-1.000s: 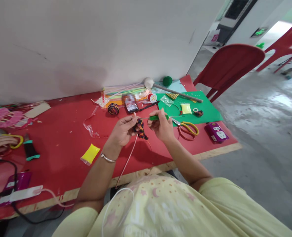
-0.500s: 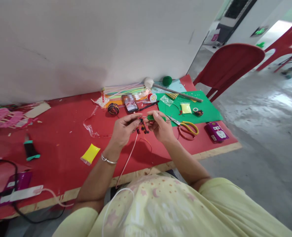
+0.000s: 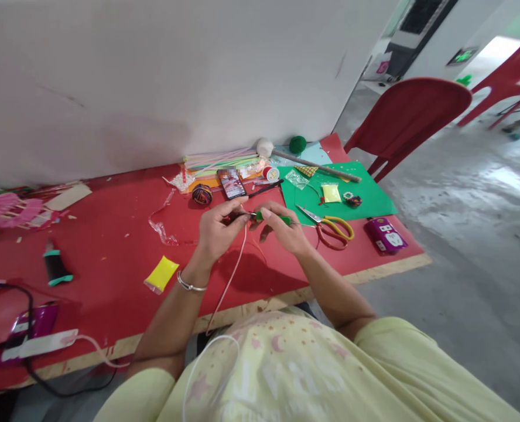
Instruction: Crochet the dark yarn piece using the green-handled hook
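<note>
My left hand (image 3: pixel 219 233) is closed, pinching a small dark multicoloured yarn piece (image 3: pixel 239 216) between thumb and fingers, which cover most of it. My right hand (image 3: pixel 285 232) grips a green-handled crochet hook (image 3: pixel 287 220), its metal tip pointing left at the yarn piece. Tip and yarn meet near my left fingertips; whether the hook is through a loop I cannot make out. A pale pink cord (image 3: pixel 231 280) runs down from my left hand past the table edge. An orange strand (image 3: pixel 260 251) trails below. The matching yarn ball (image 3: pixel 202 194) lies beyond my left hand.
Scissors (image 3: pixel 330 227) lie right of my right hand on the red table (image 3: pixel 110 246). Behind my hands are a phone (image 3: pixel 232 184) and a thread spool (image 3: pixel 270 173). A yellow packet (image 3: pixel 161 274) is by my left forearm. A purple box (image 3: pixel 385 235) stands far right.
The yarn piece hung in view between my hands; now my left fingers have folded over most of it. My right hand has shifted slightly left, bringing the hook closer to my left fingertips.
</note>
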Demonstrator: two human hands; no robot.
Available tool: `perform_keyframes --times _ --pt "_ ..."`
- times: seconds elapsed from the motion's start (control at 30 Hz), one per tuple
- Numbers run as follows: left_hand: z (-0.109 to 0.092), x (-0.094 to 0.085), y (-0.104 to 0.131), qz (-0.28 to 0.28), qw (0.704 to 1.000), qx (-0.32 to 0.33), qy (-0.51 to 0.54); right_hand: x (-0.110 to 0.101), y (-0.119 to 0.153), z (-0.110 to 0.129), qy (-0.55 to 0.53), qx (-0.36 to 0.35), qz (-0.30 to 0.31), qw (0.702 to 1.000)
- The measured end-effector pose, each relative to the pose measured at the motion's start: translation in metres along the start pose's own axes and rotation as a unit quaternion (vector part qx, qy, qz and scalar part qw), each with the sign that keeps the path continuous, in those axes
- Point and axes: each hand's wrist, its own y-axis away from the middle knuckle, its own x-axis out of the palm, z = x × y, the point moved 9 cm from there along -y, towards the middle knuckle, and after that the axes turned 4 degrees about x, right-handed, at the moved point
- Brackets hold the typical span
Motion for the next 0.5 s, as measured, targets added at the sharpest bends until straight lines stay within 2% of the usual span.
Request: perform_keyframes --times 0.1,0.17,0.27,0.33,0.43,0.5 --pt "0.005 0.004 0.002 0.006 0.999 -0.019 0.033 -0.002 0.001 0.003 0.01 -0.034 -0.023 0.999" --pt "0.006 0.004 0.004 -0.005 0.999 -0.018 0.038 -0.005 0.004 0.009 0.065 -0.073 -0.055 0.994" --pt "0.003 -0.001 0.005 -0.056 0.998 0.005 -0.001 -0.007 0.013 0.02 0.194 -0.148 -0.112 0.963" --pt "0.007 -0.001 0.005 -0.073 0.997 0.001 0.005 -0.007 0.018 0.023 0.235 -0.185 -0.148 0.943" --pt "0.018 0.006 0.002 -0.062 0.993 -0.04 0.093 -0.014 0.018 0.013 0.177 -0.201 -0.211 0.94" --pt "0.025 0.01 0.0 -0.051 0.982 -0.08 0.166 -0.022 0.009 -0.007 0.06 -0.155 -0.227 0.959"
